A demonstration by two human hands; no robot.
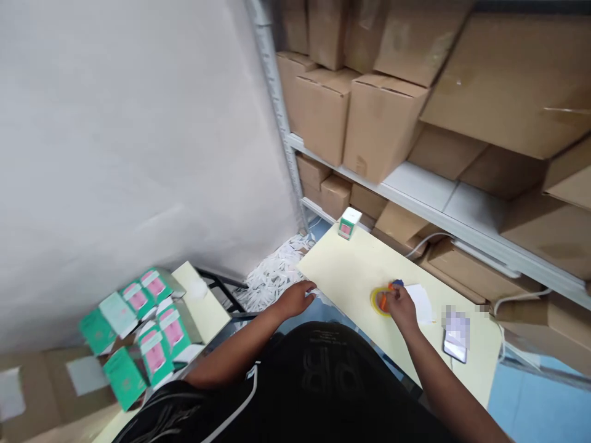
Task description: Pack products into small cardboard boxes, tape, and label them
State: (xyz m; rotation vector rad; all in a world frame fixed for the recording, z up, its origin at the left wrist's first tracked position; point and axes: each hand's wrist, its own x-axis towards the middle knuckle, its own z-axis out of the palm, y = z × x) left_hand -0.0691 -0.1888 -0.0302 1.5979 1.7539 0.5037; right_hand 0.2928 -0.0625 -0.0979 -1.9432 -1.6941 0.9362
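Observation:
On the cream table (341, 271), my right hand (402, 307) has its fingers closed on a tape dispenser with orange and blue parts and a yellow tape roll (375, 301). The fingers cover part of the dispenser. My left hand (295, 299) hangs by the table's left edge, thumb and fingers apart and nothing seen in them. White paper (421, 303) lies just right of my right hand. A small green, white and pink box (349, 223) stands upright at the table's far corner.
A phone (456, 344) lies at the table's right. Several green and pink boxes (152, 354) sit on another surface at left. Shredded white paper (277, 267) covers the floor by the wall. Shelving (369, 184) with cardboard boxes (383, 123) rises behind the table.

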